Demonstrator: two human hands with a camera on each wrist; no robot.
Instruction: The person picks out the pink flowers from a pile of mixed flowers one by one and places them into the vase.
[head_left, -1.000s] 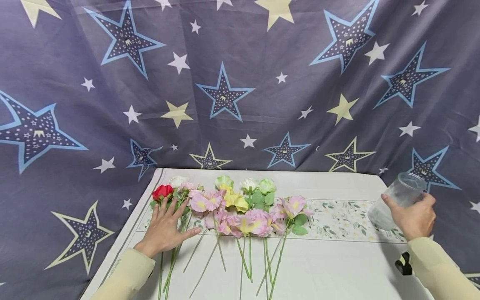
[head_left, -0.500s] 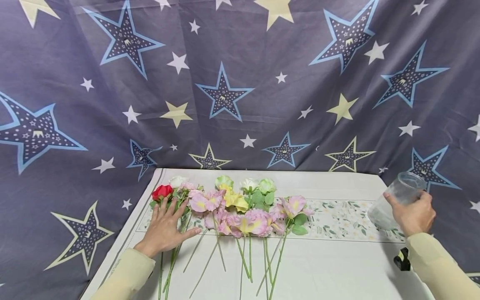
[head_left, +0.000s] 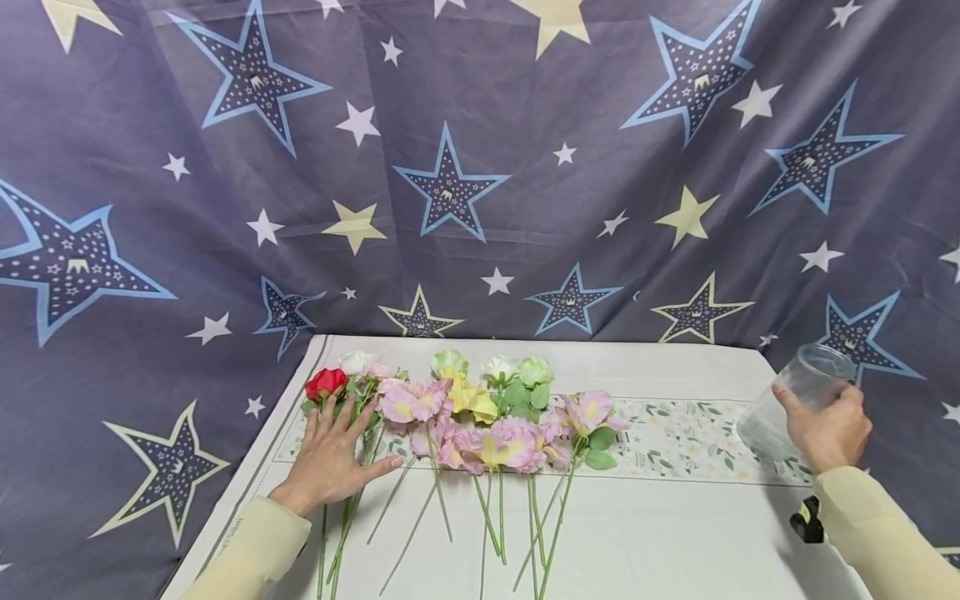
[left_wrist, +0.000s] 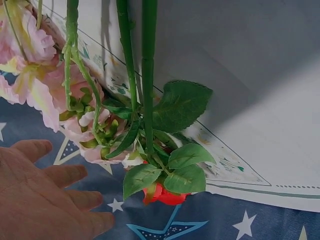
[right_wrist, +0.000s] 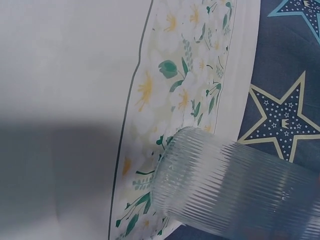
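Note:
In the head view my right hand [head_left: 831, 429] grips a clear ribbed glass vase [head_left: 798, 400], tilted, with its rim toward the upper right. The same vase [right_wrist: 200, 180] crosses the lower right of the right wrist view. My left hand [head_left: 333, 458] is spread with straight fingers over stems near a red rose [head_left: 326, 382]. In the left wrist view the rose [left_wrist: 172, 195] shows under green leaves, apart from my fingertips there. Pink flowers [head_left: 510, 444], a yellow flower [head_left: 472, 402] and white and green roses [head_left: 534, 372] lie in a row, stems pointing toward me.
The white tablecloth [head_left: 660, 533] has a floral printed band [head_left: 682, 437] running across it. Behind the table hangs a dark star-patterned cloth [head_left: 480, 275]. A small black object [head_left: 807, 521] shows beside my right sleeve.
My right hand shifts its fingers very slightly on the vase, which stays in nearly the same place. The left hand and the flowers look the same.

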